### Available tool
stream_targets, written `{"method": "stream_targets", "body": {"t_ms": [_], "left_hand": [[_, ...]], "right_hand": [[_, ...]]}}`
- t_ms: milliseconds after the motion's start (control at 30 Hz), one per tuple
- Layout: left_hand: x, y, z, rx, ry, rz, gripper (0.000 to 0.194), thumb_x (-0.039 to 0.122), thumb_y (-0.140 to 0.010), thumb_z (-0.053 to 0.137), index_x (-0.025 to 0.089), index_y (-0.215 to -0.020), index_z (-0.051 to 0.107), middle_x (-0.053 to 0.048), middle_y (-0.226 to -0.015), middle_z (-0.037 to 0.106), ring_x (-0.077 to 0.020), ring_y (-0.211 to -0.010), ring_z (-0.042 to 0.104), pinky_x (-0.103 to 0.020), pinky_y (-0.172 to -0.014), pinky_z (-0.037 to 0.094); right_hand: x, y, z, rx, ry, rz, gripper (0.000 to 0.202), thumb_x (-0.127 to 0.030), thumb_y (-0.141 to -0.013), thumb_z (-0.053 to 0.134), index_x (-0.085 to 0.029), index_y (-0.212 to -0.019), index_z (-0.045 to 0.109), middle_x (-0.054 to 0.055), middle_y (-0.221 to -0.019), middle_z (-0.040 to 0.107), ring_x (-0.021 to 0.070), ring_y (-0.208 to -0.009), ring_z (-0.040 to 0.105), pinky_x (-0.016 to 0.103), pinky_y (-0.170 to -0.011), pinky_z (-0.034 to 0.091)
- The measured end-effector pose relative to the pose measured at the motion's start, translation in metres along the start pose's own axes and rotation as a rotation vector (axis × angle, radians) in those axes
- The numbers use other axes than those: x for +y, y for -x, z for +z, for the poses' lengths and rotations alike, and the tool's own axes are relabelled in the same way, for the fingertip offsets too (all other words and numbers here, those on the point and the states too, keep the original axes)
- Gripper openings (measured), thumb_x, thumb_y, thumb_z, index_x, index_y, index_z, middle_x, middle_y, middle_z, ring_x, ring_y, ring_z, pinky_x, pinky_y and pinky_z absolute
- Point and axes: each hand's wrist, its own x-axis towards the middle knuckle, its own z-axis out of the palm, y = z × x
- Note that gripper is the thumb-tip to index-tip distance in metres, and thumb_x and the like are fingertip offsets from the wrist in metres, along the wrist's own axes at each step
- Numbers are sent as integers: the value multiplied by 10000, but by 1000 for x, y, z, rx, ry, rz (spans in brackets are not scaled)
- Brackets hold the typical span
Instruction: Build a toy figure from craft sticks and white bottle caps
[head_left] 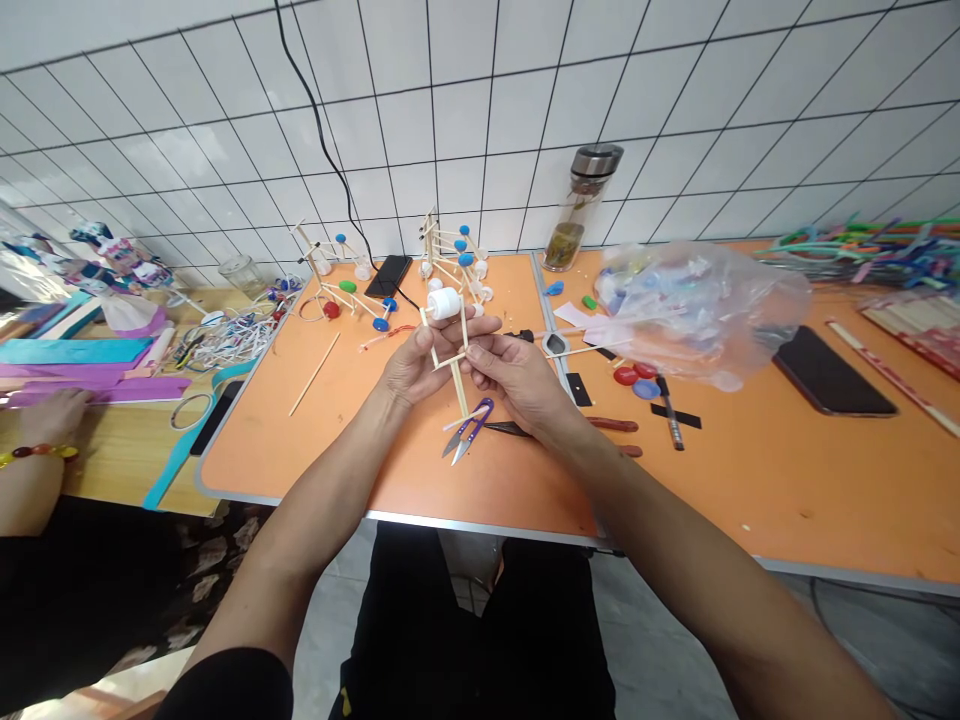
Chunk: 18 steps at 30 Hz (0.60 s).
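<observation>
Both hands hold up a small frame of thin wooden sticks [450, 361] with a white cylinder [444, 303] between its two side sticks at the top. My left hand [411, 368] is closed around the frame's left side, partly behind it. With thumb and fingers, my right hand [504, 368] pinches the lower right corner of the frame. Below the hands, purple-handled thread snips [470, 432] lie on the orange table [315, 440] beside a few loose sticks [459, 390]. Red-handled pliers [613, 424] lie partly hidden under my right forearm.
Stick structures with coloured caps [381, 324] stand toward the wall. Right of them are a tea bottle [581, 210], a plastic bag [697, 310] and a phone [834, 370]. At left, another person's hand [49, 418] rests by coloured strips [112, 388]. A cable [319, 120] hangs down the wall.
</observation>
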Motion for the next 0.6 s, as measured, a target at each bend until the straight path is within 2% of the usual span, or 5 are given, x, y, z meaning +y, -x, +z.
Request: {"method": "stream_targets", "body": {"t_ms": [133, 267, 400, 600], "left_hand": [[1, 1, 4, -28, 2, 5, 719, 635, -700, 1018, 200, -1239, 823, -210, -1506, 782, -332, -1129, 830, -314, -635, 613], [2, 1, 9, 24, 52, -39, 713, 666, -784, 954, 205, -1310, 813, -210, -1514, 777, -354, -1185, 825, -322, -632, 619], [2, 1, 10, 29, 71, -46, 748, 671, -805, 940, 228, -1389, 795, -203, -1555, 756, -352, -1187, 826, -321, -630, 619], [2, 1, 3, 32, 45, -31, 703, 636, -788, 960, 224, -1335, 803, -192, -1569, 750, -346, -1198, 826, -308, -642, 632]], "right_hand": [[0, 1, 1, -2, -10, -8, 515, -661, -735, 1025, -220, -828, 777, 3, -802, 732, 115, -682, 525, 290, -648, 413], [-2, 1, 2, 10, 1, 0, 543, -687, -708, 1026, -225, -825, 765, 5, -799, 732, 121, -682, 516, 298, -646, 418], [-2, 1, 3, 13, 8, 1, 559, -702, -703, 1023, -225, -837, 762, 2, -800, 726, 120, -682, 513, 297, -642, 419], [0, 2, 1, 5, -3, -1, 533, -679, -731, 1019, -227, -839, 760, 1, -809, 731, 118, -683, 523, 291, -642, 423]]}}
